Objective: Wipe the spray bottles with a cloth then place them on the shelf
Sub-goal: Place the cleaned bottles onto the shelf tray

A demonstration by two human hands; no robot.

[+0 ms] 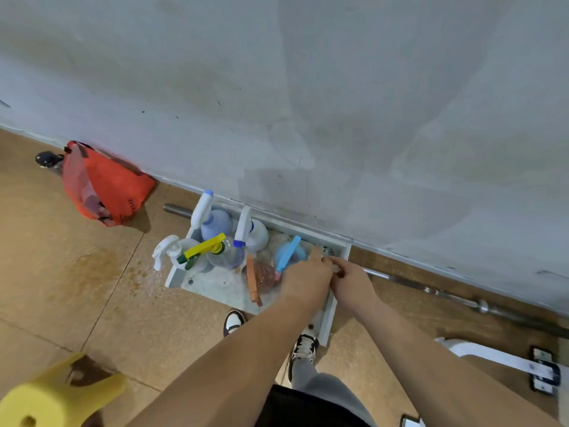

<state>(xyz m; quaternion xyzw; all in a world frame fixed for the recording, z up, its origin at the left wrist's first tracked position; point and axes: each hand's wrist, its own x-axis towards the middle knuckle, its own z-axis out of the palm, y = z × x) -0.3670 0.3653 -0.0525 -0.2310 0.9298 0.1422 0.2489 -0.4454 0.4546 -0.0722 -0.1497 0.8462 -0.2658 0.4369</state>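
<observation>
Several spray bottles stand on a pale grey wall shelf [215, 285]. One has a yellow trigger [204, 246], one an orange trigger [254, 282], one a blue trigger [288, 254]. Two white-triggered ones [246, 224] stand at the back and a white sprayer [164, 251] at the left end. My left hand [308, 278] and right hand [351, 282] meet over the shelf's right end, beside the blue-trigger bottle. My right hand's fingers pinch a small pale thing [337, 269] that I cannot identify. My left hand's fingers curl downward, and what they hold is hidden. No cloth is plainly visible.
The shelf sits against a grey wall [308, 103]. Below it are my shoes [303, 346] and a metal bar [446, 292] along the wall foot. An orange bag [104, 183] lies on the floor at left. A yellow foam piece [46, 396] is at bottom left, a white frame [498, 359] at right.
</observation>
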